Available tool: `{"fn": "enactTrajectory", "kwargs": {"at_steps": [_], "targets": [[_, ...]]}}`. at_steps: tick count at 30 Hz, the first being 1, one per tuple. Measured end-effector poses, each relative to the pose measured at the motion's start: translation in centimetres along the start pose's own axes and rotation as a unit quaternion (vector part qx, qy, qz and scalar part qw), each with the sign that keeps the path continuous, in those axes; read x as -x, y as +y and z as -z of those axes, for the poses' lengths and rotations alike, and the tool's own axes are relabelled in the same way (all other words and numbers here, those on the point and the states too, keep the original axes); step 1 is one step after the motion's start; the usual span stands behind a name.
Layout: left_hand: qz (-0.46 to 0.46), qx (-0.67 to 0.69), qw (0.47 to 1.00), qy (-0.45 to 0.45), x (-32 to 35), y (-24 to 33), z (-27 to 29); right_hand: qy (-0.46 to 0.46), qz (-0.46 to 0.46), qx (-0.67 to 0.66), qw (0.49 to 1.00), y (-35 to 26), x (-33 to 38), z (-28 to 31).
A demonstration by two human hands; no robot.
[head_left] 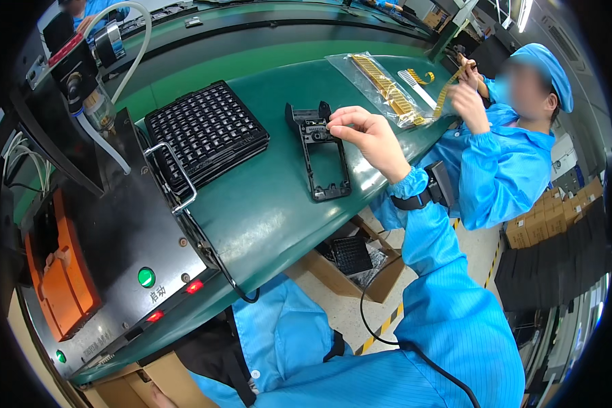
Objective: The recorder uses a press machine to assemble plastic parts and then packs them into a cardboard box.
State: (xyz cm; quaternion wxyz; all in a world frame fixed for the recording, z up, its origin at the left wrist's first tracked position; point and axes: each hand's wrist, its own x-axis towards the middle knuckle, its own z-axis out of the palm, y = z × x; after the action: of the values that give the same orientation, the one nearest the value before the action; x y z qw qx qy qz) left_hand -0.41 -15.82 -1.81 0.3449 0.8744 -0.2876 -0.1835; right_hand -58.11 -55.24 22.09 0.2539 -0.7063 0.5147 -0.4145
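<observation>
My right hand (372, 139) reaches over the green table with thumb and forefinger pinched together at the upper right of a black plastic frame (345, 163). Whatever small thing may sit between those fingertips is too small to make out. The frame lies on the table, with a large rectangular opening in its lower half and two prongs at its far end. Left of it is a stack of black trays (207, 132), whose top one holds rows of small shiny parts. Only a sliver of my left hand (161, 397) shows, by a cardboard box (180, 381) at the bottom; its fingers are hidden.
A machine with a dark panel (122, 265), orange block (61, 289) and green button (146, 277) stands at left. A clear bag of yellow strips (387, 88) lies at the far right. A co-worker (503, 149) handles a yellow strip there. An open carton (381, 279) sits below the edge.
</observation>
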Motion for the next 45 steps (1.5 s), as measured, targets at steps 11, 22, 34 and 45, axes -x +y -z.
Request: {"fn": "enactTrajectory", "kwargs": {"at_steps": [11, 22, 34, 45], "targets": [[-0.011, -0.006, 1.0, 0.002, 0.3, 0.3, 0.2, 0.003, -0.053, 0.025, 0.998, 0.1, 0.3, -1.3], [-0.021, -0.013, 1.0, 0.007, 0.3, 1.0, 0.6, 0.014, -0.095, 0.001, 0.995, 0.7, -0.7, -1.6], [-0.081, -0.017, 0.996, 0.036, 0.8, 3.5, 2.6, 0.146, 0.15, 0.2, 0.957, -1.5, 2.5, -2.4], [-0.379, -0.02, 0.925, 0.024, 3.5, 19.0, 4.7, 0.006, 0.163, 0.269, 0.949, -8.4, 12.3, -5.5]]}}
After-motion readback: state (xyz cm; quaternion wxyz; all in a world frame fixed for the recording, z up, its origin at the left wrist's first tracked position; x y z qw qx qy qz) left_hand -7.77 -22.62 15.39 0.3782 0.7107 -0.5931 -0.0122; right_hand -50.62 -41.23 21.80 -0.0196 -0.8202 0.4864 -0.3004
